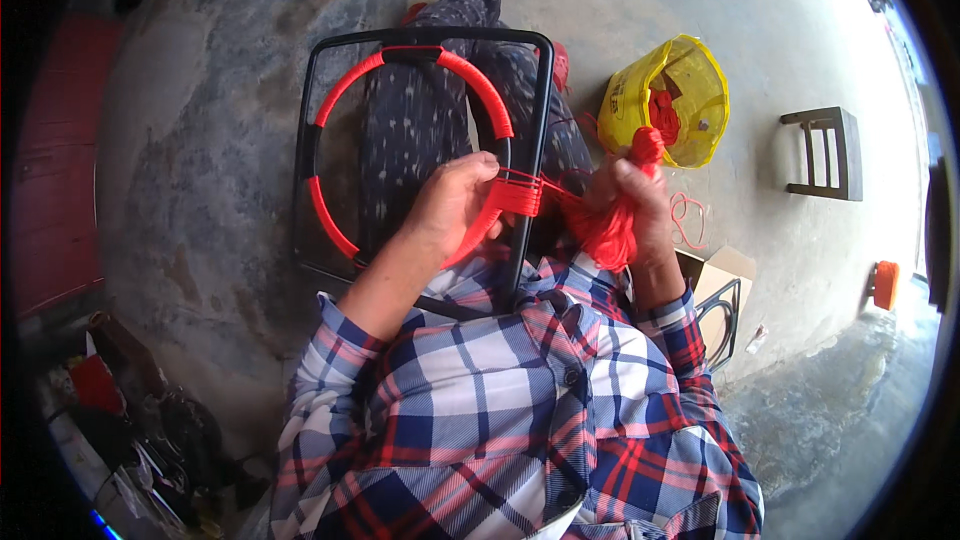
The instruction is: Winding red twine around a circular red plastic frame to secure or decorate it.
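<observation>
A black rectangular frame (545, 90) with a ring inside it rests across my lap. Red cord wrapping (478, 85) covers long stretches of the ring, and bare black shows between them. My left hand (450, 205) grips the ring at its lower right, thumb on top. Beside that thumb, several turns of red cord (520, 197) bind the ring to the frame's right bar. My right hand (638, 195) is closed round a bundle of red cord (605, 230), just right of the frame. Strands run from the bundle to the wrapped turns.
A yellow mesh basket (640, 90) holding more red cord stands beyond my right hand. Loose red cord (687, 220) lies on the floor near a cardboard box (730, 265) and another black frame (722, 325). A wooden stool (830, 153) is far right; clutter (150, 430) lies lower left.
</observation>
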